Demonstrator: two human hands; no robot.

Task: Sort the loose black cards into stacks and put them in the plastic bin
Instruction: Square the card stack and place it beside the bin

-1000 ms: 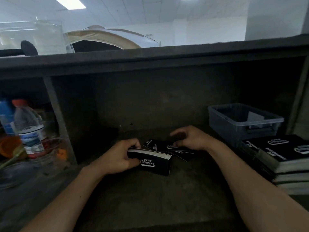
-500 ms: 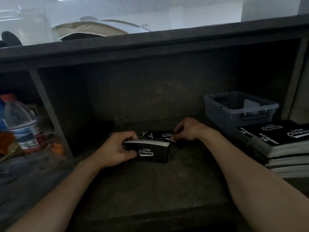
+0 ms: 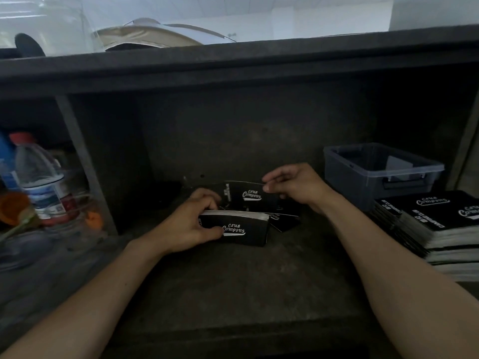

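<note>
You're at a dark recess under a ledge, with a rough grey counter (image 3: 233, 281) as its floor. At the counter's back right corner sits the bin (image 3: 350, 177), and finished piles (image 3: 440, 224) are stacked in front of it along the right edge.

Mid-counter, your left hand (image 3: 186, 226) grips a thick stack (image 3: 241, 229), thumb on the printed face turned toward you and fingers curled over the far side. A few loose cards (image 3: 285, 221) lie just behind and to the right of it.

Your right hand (image 3: 295, 187) pinches one card (image 3: 246, 195) by its right end, lifted clear of the loose ones (its long axis runs left to right, parallel to the stack). That card hangs just behind the stack, so the next move looks like a short pull toward you and down onto it. The bin lies nearer your right hand.
</note>
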